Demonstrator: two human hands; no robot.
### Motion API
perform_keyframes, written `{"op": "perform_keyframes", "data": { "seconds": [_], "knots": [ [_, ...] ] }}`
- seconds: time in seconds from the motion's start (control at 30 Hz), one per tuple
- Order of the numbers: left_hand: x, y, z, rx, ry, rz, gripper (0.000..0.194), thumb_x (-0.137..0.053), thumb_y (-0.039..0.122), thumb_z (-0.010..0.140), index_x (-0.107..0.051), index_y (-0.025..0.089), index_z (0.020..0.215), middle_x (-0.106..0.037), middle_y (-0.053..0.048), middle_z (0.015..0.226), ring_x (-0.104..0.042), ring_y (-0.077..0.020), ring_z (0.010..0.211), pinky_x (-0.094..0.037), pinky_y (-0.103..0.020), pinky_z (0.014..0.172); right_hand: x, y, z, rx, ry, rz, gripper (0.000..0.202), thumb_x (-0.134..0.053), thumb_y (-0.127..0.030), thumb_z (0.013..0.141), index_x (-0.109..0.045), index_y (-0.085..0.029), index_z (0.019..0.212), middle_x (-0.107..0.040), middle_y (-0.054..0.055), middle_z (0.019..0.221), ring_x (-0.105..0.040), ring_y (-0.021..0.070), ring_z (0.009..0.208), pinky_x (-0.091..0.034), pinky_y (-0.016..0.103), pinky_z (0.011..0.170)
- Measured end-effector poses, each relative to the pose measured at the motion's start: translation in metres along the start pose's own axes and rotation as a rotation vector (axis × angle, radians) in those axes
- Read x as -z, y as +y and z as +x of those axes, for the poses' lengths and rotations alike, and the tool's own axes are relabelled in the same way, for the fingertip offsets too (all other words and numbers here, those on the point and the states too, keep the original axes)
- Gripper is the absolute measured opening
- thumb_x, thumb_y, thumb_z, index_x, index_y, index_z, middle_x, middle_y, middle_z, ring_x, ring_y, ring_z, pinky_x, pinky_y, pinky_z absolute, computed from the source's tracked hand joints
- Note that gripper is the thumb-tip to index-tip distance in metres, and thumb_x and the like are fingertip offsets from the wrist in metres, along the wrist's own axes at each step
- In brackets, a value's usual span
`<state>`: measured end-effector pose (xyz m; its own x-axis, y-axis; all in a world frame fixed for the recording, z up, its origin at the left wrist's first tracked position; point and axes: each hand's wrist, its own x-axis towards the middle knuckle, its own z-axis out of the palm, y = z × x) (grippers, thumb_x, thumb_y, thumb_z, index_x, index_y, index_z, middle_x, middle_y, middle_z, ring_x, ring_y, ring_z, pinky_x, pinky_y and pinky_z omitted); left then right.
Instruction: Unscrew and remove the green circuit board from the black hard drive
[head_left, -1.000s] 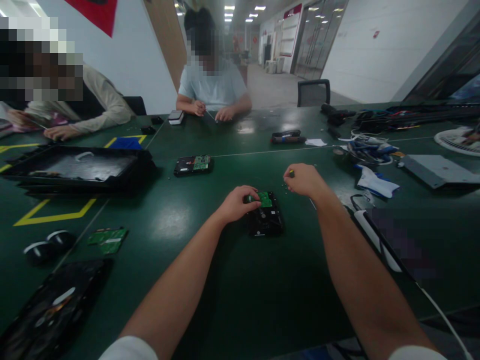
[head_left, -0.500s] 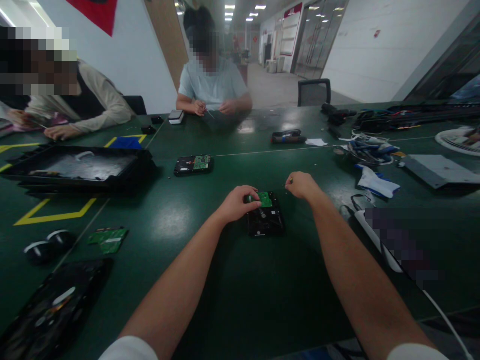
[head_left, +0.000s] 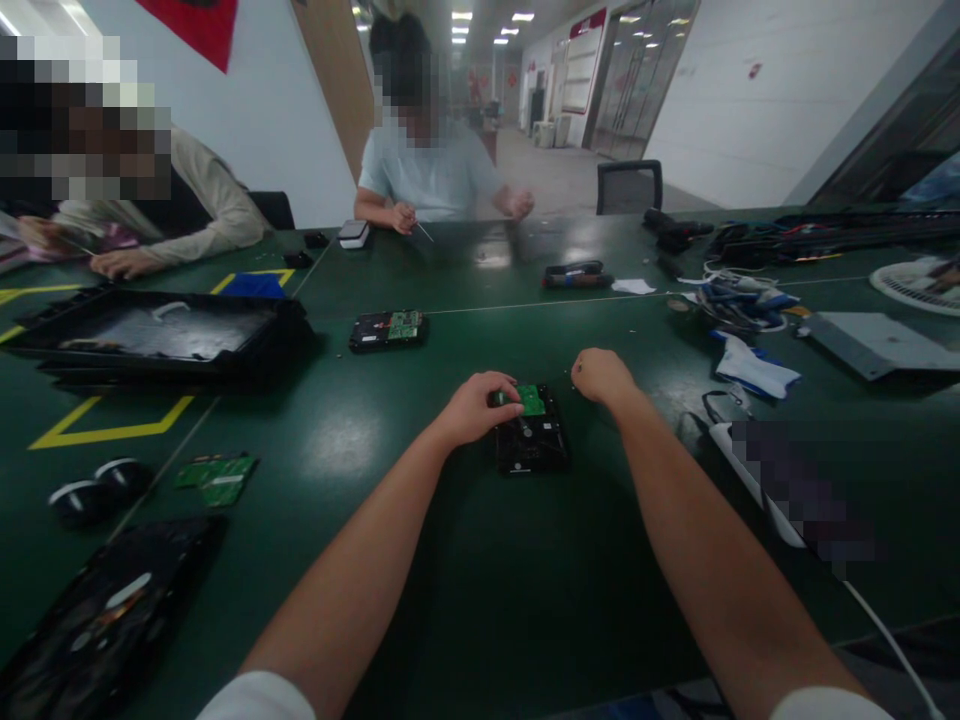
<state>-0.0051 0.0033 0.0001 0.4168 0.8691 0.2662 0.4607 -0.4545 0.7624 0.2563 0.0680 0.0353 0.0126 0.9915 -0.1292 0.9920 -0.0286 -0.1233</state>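
Note:
A black hard drive with a green circuit board [head_left: 534, 440] lies flat on the dark green table [head_left: 465, 590]. My left hand [head_left: 484, 408] rests on its upper left side, fingers bent over the edge and the board, gripping the drive. To the right of the drive, my right hand [head_left: 598, 374] is closed just above the table, with tiny specks beside its fingertips. Whatever it pinches is too small to make out. A second hard drive [head_left: 388, 330] lies farther back to the left.
Black trays [head_left: 157, 335] are stacked at the left, near a loose green board [head_left: 217, 478] and a large black part [head_left: 112, 615]. At right are cables [head_left: 742, 298], a glove [head_left: 757, 366] and a grey metal box [head_left: 885, 343]. Two people sit across and left.
My right hand has turned and shifted slightly, while my left hand stays on the drive. The person opposite has moved one hand outward, toward the right of the view.

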Motion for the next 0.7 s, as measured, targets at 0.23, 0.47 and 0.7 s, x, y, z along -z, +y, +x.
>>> {"op": "perform_keyframes", "data": {
  "seconds": [0.23,0.47,0.7],
  "knots": [
    [0.0,0.001,0.0,0.013,-0.003,0.011,0.012,-0.078,0.03,0.086,-0.076,0.024,0.096,-0.07,-0.007,0.129,-0.064,-0.0267,0.119,-0.048,-0.049,0.105,0.005,-0.005,-0.006,-0.033,0.002,-0.029,0.025,-0.063,-0.023,0.092,-0.076,-0.009,0.108,-0.076,0.025,0.112,-0.075,0.034,0.103,-0.06,0.043,0.087],
    [0.0,0.003,-0.002,-0.004,0.01,-0.002,0.011,-0.078,0.028,0.086,-0.075,0.024,0.096,-0.07,-0.007,0.127,-0.064,-0.0263,0.118,-0.048,-0.048,0.105,0.022,-0.028,-0.02,0.287,0.032,0.053,0.019,-0.062,-0.03,0.096,-0.079,-0.021,0.1,-0.079,0.012,0.113,-0.073,0.0262,0.109,-0.053,0.033,0.097],
    [-0.001,0.003,0.0,-0.001,0.006,0.0,0.01,-0.079,0.028,0.086,-0.076,0.024,0.095,-0.072,-0.006,0.125,-0.065,-0.0259,0.116,-0.05,-0.046,0.102,0.016,-0.045,-0.032,0.448,0.048,0.08,0.012,-0.066,-0.029,0.095,-0.075,-0.022,0.096,-0.079,0.008,0.109,-0.072,0.0234,0.104,-0.052,0.032,0.094]
  ]
}}
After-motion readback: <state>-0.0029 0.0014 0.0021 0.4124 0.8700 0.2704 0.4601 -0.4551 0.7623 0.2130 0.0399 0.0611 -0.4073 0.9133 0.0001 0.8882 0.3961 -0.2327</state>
